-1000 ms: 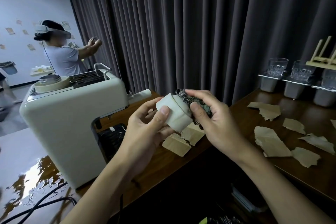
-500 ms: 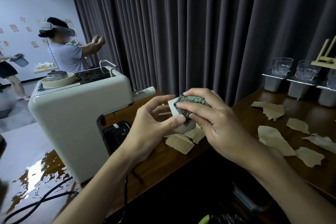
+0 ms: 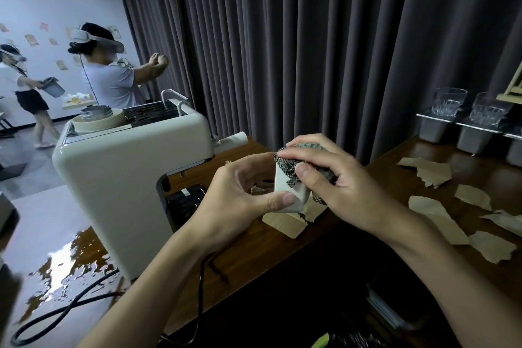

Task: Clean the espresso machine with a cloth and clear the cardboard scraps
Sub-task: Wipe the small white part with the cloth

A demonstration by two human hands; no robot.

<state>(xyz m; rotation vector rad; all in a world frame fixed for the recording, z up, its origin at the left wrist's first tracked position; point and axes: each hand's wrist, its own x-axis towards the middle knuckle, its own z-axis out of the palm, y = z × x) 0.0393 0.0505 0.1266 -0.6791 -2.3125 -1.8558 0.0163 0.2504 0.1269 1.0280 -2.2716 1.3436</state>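
A cream espresso machine (image 3: 121, 178) stands at the left of the wooden counter (image 3: 254, 251). In front of it my left hand (image 3: 240, 195) grips a small cream cup-shaped part (image 3: 288, 189) from below, thumb on its near edge. My right hand (image 3: 333, 181) holds a dark checked cloth (image 3: 288, 169) bunched against the top and side of that part. Torn cardboard scraps lie on the counter: one (image 3: 285, 223) just under my hands, several others (image 3: 435, 217) to the right.
Glasses (image 3: 449, 102) sit on grey holders (image 3: 432, 127) at the back right. A dark curtain (image 3: 310, 37) hangs behind the counter. A black cable (image 3: 70, 311) runs over a wet floor at lower left. Two people stand at the far left.
My right hand has brought the cloth from behind the cream part over its top and side. The part has turned in my left hand. The view has shifted right.
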